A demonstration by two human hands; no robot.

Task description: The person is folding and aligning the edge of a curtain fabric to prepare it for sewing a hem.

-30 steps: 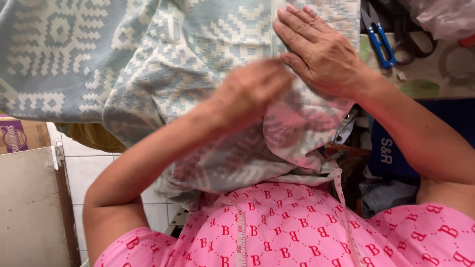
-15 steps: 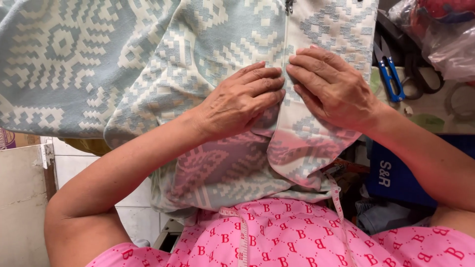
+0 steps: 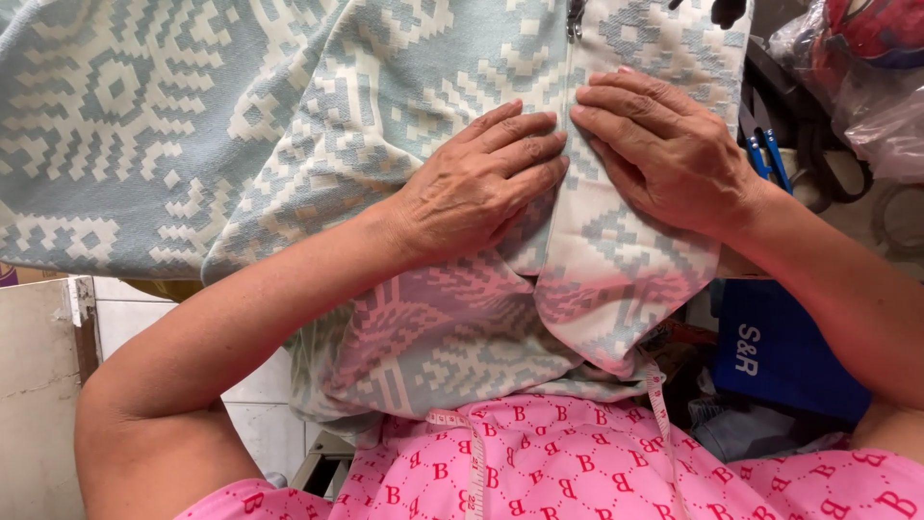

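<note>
Head camera, looking down: both my hands lie flat and open on a pale blue-and-cream patterned fabric [image 3: 318, 144], a woven cloth with a blocky geometric design that spreads across the whole top of the view and hangs down over the near edge of the worktop toward my lap. My left hand [image 3: 476, 183] presses palm-down with fingers stretched out and together, gripping nothing, its fingertips meeting a seam line that runs up the cloth. My right hand [image 3: 664, 154] rests the same way on the other side of that seam, fingers extended and loose, its fingertips just beside those of the left, so the two hands face each other across the line. At the top of the seam, near the far edge, a small dark zipper pull [image 3: 576, 17] shows. Below my hands the cloth folds under and takes a pink tint over my pink printed top [image 3: 577, 462], on which a measuring tape [image 3: 469, 453] hangs down. By my right wrist, at the right side of the worktop, lie blue-handled scissors [image 3: 765, 154]; beyond them, in the far right corner, is a clear plastic bag [image 3: 866, 77] with something red inside. A dark blue bag [image 3: 780, 356] sits below my right forearm.
</note>
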